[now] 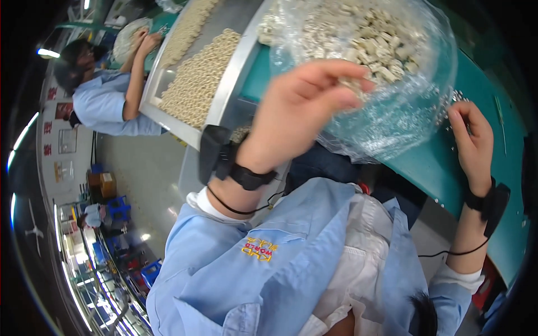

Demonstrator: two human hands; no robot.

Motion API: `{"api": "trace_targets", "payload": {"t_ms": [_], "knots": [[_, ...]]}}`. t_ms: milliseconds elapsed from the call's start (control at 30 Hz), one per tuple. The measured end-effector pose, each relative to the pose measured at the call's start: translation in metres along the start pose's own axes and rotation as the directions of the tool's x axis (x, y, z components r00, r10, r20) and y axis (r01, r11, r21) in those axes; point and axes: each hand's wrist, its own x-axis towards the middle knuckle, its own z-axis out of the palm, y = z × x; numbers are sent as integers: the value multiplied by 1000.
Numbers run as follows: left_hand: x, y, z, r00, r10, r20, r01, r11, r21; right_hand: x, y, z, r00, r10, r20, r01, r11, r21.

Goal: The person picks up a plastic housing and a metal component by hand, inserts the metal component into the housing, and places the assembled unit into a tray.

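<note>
My left hand [314, 103] is over the near side of a clear plastic bag [386, 131]. Its thumb and forefinger pinch a small cream-coloured piece [356, 87], blurred by motion. Many similar chunky cream pieces [381, 39] lie heaped in the bag, whose crumpled edge spreads toward me. At the bag's right side, my right hand [473, 137] has its fingers curled in, thumb against them. Tiny shiny silver bits [455, 99] lie by its fingertips; whether it grips one is too small to tell. Each wrist wears a black strap with a device.
The bag lies on a green tabletop [426, 171]. To the left stands a metal-rimmed tray [230, 89] with rows of cream pieces [199, 81]. Beyond it, a person in light blue [106, 106] works at another white bag [128, 42]. A thin rod [500, 123] lies far right.
</note>
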Motion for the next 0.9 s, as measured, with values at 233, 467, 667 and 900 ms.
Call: {"api": "trace_targets", "payload": {"t_ms": [233,467,667,900], "knots": [[-1,43,-180,848,361,-389,-120,845,521,-7,7,5,999,-23,34,26,995,-98],[-45,39,-331,674,177,-717,470,647,601,-12,24,8,1000,-19,18,21,994,-109],[-62,16,-362,749,172,-639,587,275,762,-10,33,9,999,15,43,-10,993,-118],[-65,13,-360,771,95,-630,629,44,776,-11,31,12,1000,-17,-16,15,994,-109]]}}
